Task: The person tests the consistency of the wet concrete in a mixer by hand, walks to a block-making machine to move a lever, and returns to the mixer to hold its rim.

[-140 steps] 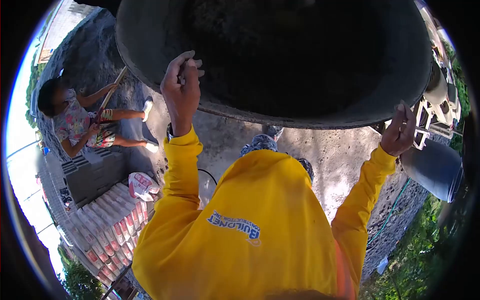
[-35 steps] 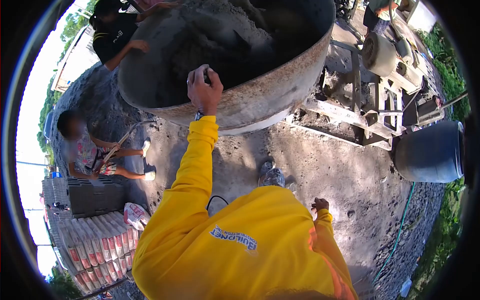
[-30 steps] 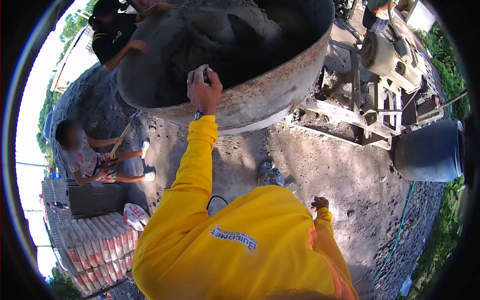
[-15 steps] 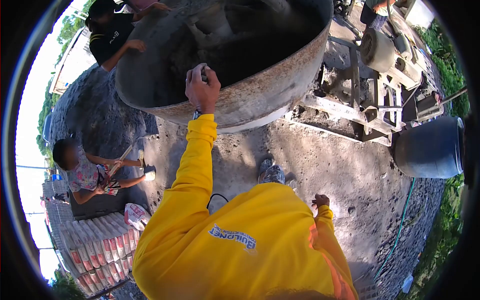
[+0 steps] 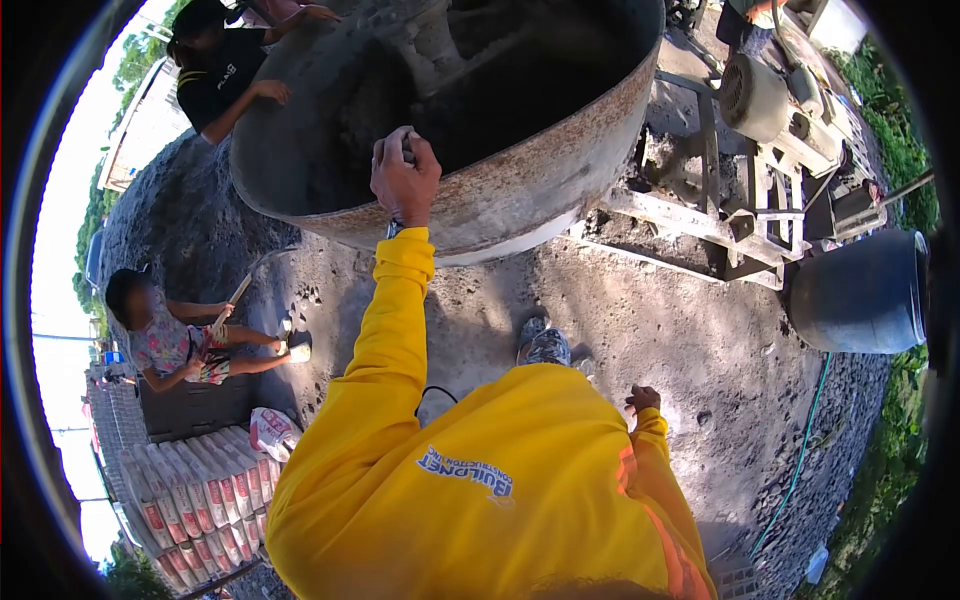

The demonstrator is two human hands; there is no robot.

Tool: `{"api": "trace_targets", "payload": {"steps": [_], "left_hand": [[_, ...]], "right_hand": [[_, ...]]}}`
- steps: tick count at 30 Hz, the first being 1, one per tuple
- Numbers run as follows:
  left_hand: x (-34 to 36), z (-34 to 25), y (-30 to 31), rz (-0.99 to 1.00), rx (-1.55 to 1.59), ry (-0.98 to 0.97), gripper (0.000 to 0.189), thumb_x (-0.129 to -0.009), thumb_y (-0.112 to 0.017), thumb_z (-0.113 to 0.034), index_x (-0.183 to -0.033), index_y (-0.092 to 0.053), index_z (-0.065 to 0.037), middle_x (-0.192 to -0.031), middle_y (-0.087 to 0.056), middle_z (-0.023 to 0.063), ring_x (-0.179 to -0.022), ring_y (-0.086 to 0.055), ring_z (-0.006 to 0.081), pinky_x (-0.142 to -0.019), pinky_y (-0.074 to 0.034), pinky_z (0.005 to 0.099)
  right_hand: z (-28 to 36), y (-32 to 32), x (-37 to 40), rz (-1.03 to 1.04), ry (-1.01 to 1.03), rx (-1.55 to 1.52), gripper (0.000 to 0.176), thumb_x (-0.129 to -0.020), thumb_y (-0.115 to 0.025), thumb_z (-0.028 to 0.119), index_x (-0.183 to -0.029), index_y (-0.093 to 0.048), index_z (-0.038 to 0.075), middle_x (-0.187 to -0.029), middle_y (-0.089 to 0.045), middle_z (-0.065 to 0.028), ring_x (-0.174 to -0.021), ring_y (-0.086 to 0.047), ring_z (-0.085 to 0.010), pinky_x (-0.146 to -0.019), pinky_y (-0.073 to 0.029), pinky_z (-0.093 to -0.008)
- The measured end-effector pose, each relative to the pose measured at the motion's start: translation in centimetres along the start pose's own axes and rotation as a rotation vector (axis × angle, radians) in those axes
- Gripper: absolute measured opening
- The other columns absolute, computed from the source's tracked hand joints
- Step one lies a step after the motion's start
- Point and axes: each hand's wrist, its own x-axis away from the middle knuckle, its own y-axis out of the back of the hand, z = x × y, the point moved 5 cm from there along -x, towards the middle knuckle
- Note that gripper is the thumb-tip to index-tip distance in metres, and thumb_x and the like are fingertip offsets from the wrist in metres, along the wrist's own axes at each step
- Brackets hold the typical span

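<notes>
My left hand (image 5: 406,178) reaches forward over the rusty rim of a large round metal mixing drum (image 5: 560,165). Its fingers are curled closed; a small greyish patch shows between thumb and fingers, but I cannot make out what it is. Inside the drum are dark grey material and a mixing paddle (image 5: 432,45) coated in grey. Down at my side hangs my right hand (image 5: 642,400), small in view, its fingers curled. Whether anything is in it I cannot see. The ground lies below it.
A person in black (image 5: 225,75) rests a hand at the drum's far-left rim. Left, another person (image 5: 170,340) holds a long-handled tool by a dark mound (image 5: 180,220). Stacked bags (image 5: 200,490) stand lower left. Right are a motor (image 5: 755,97), metal frame (image 5: 690,230) and blue barrel (image 5: 858,292).
The paddle inside the drum has shifted position. At left, the person with the long-handled tool has changed posture, and the tool now reaches the mound. My hands stay nearly still.
</notes>
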Motion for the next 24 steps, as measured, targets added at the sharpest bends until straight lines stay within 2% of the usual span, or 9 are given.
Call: {"api": "trace_targets", "payload": {"steps": [8, 13, 17, 24], "left_hand": [[0.0, 0.1, -0.1, -0.007, 0.003, -0.015, 0.021, -0.09, -0.063, -0.025, -0.1, -0.072, -0.009, -0.097, -0.072, 0.0113, -0.085, -0.071, 0.0315, -0.075, -0.059, 0.0402], [0.2, 0.1, 0.0, 0.013, -0.008, 0.018, 0.024, -0.09, -0.062, -0.024, -0.1, -0.073, -0.006, -0.101, -0.074, 0.0138, -0.09, -0.071, 0.0339, -0.08, -0.057, 0.0407], [0.1, 0.1, -0.2, 0.035, -0.015, 0.027, 0.024, -0.09, -0.061, -0.024, -0.099, -0.074, -0.006, -0.101, -0.074, 0.0139, -0.09, -0.071, 0.0337, -0.081, -0.057, 0.0406], [0.0, -0.1, -0.2, 0.023, 0.015, 0.019, 0.022, -0.089, -0.062, -0.023, -0.098, -0.074, -0.007, -0.098, -0.074, 0.0131, -0.087, -0.071, 0.0333, -0.079, -0.058, 0.0407]], "right_hand": [[-0.2, 0.1, 0.1, 0.008, 0.017, 0.037, 0.042, -0.094, -0.064, 0.035, -0.108, -0.062, -0.004, -0.084, -0.074, -0.0197, -0.055, -0.07, -0.0265, -0.044, -0.052, -0.0375], [-0.5, 0.1, 0.0, 0.005, 0.013, 0.024, 0.04, -0.091, -0.068, 0.03, -0.106, -0.062, -0.007, -0.083, -0.073, -0.0203, -0.056, -0.069, -0.027, -0.046, -0.052, -0.0377], [0.2, 0.4, 0.6, -0.066, -0.007, 0.047, 0.037, -0.088, -0.072, 0.026, -0.101, -0.063, -0.008, -0.082, -0.073, -0.0216, -0.056, -0.068, -0.0274, -0.048, -0.053, -0.0388], [0.6, 0.3, 1.0, -0.011, -0.035, -0.047, 0.035, -0.089, -0.071, 0.026, -0.094, -0.064, -0.008, -0.08, -0.072, -0.0215, -0.054, -0.067, -0.0277, -0.047, -0.052, -0.0391]]}}
